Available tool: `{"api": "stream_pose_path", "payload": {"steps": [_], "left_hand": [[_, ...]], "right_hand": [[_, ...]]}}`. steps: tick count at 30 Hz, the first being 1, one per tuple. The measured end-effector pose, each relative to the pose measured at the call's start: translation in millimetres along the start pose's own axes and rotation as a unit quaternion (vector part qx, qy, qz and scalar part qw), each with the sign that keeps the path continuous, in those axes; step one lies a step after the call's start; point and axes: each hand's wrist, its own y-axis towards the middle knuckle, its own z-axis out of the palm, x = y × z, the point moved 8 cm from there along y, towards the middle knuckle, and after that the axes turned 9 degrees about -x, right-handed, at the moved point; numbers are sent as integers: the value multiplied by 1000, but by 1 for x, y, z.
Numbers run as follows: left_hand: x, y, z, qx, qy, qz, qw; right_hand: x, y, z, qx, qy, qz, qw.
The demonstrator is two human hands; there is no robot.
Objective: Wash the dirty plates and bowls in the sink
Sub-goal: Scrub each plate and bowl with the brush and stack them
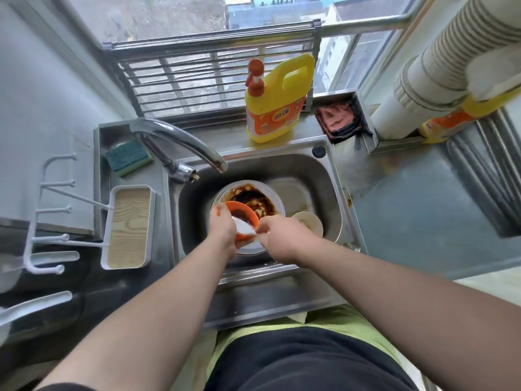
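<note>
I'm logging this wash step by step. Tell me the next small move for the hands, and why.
Probably wipe the white cloth around inside the orange bowl. The left hand grips the bowl's rim over the sauce-stained plate, the right hand pinches the cloth at the bowl, and dark residue shows inside.

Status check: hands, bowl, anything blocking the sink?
Left hand holds orange bowl. Right hand pinches white wipe inside it. Sauce-smeared plate beneath. Tap off, nothing blocking.
</note>
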Motion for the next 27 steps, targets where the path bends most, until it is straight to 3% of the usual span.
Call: {"api": "stream_pose_path", "payload": {"steps": [3,6,8,10,12,15,17,19,22,24,27], "left_hand": [[16,-5,3,3,-20,-52,998],[20,-4,6,20,-28,-86,996],[7,-1,1,20,9,-47,999],[-7,7,-3,8,63,24,998],[-19,12,-6,-21,123,110,986],[-30,8,-6,-39,113,203,972],[-34,11,-7,-23,109,237,965],[-34,18,-5,12,150,275,950],[-33,26,0,42,216,312,924],[-40,22,2,36,216,324,920],[-49,25,-5,-4,186,308,933]], "right_hand": [[10,12,-3,15,42,11,999],[-1,20,-13,-15,-129,-23,991],[-13,13,-14,-23,-170,-33,985],[-17,6,-7,-14,-96,-24,995],[-16,4,3,8,69,20,997],[-15,10,7,37,236,89,967],[-19,15,-4,40,195,65,978],[-23,19,-21,23,40,15,999],[-23,24,-33,-29,-215,-52,975],[-17,20,-22,-45,-238,-82,967],[-17,4,-1,-4,-113,-78,990]]}}
